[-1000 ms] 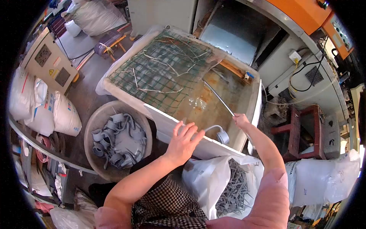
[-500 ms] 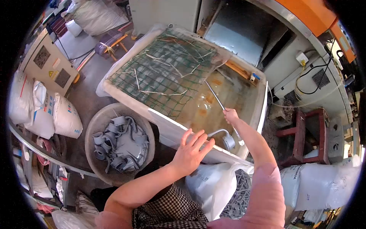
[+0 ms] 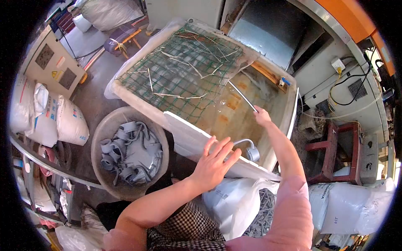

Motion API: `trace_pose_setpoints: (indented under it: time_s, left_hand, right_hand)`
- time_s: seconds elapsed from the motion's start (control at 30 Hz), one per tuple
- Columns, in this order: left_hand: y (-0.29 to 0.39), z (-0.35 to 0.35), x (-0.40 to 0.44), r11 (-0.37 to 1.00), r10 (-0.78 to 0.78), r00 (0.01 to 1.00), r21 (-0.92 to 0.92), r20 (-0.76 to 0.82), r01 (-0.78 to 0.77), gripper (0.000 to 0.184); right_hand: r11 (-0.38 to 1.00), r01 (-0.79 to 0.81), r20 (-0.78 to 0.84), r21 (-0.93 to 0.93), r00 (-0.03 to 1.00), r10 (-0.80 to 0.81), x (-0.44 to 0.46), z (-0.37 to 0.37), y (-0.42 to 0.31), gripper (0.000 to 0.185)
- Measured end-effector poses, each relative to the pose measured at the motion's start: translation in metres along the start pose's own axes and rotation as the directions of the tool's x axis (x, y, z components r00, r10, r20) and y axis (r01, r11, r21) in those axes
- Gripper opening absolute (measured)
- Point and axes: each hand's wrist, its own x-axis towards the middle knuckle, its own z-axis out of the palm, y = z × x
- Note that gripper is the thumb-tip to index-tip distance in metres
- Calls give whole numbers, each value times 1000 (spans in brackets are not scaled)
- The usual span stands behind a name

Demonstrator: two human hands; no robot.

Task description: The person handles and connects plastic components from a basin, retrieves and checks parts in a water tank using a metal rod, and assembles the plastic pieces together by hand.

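My right hand (image 3: 263, 117) is wrapped round a thin metal rod (image 3: 243, 96), whose far end is over the water by the net's edge. Fingers spread, my left hand (image 3: 215, 165) is above the near wall of the water tank (image 3: 184, 136) and holds nothing. Just right of it, a grey part with a curved stem (image 3: 252, 153) is at the tank's near edge. A green net (image 3: 176, 71) with pale strips on it covers the tank's left part. Rusty stains show under the water on the right.
A round tub (image 3: 98, 167) of grey curved parts stands left of the tank. Below the tank is a white bag (image 3: 234, 201) with thin grey pieces (image 3: 261, 213). A dark red frame (image 3: 331, 150) and full sacks (image 3: 351, 207) are at right. More sacks (image 3: 71, 121) stand at left.
The view has shifted slightly. The right hand still grips the rod, now nearer the tank's middle right. The left hand stays spread near the tank's near wall.
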Motion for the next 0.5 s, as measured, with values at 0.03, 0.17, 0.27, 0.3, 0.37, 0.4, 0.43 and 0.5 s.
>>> trace_pose_setpoints:
  time_s: [0.03, 0.17, 0.27, 0.3, 0.37, 0.4, 0.43, 0.5]
  left_hand:
    - [1, 2, 0, 1000, 13, 1000, 14, -14, -12, 36]
    - [3, 2, -2, 999, 26, 999, 47, -40, -25, 37]
    - [1, 9, -7, 998, 32, 998, 61, -48, -29, 39]
    - [1, 10, -8, 996, 31, 998, 81, -54, -27, 39]
    - [4, 9, -9, 992, 27, 999, 121, -39, -22, 38]
    - [3, 11, -9, 991, 32, 998, 129, -47, -25, 37]
    - [3, 12, -12, 990, 36, 998, 135, -49, -29, 36]
    - [5, 11, -12, 983, 53, 997, 179, -49, -43, 35]
  right_hand:
    - [1000, -1, -1, 4, 1000, 1, -10, -13, -1, 41]
    - [996, -45, -1, -78, 999, 46, -75, -80, 0, 36]
    - [977, -176, -23, -121, 984, 174, -134, -153, 7, 33]
    - [953, -219, -56, -208, 976, 212, -162, -187, -3, 31]
    - [957, -154, -41, -247, 988, 148, -205, -245, 11, 28]
    - [964, -127, -26, -234, 992, 125, -225, -276, 22, 27]
    - [970, -105, -9, -220, 994, 105, -248, -302, 26, 26]
    - [966, -48, -2, -255, 999, 49, -300, -354, 6, 27]
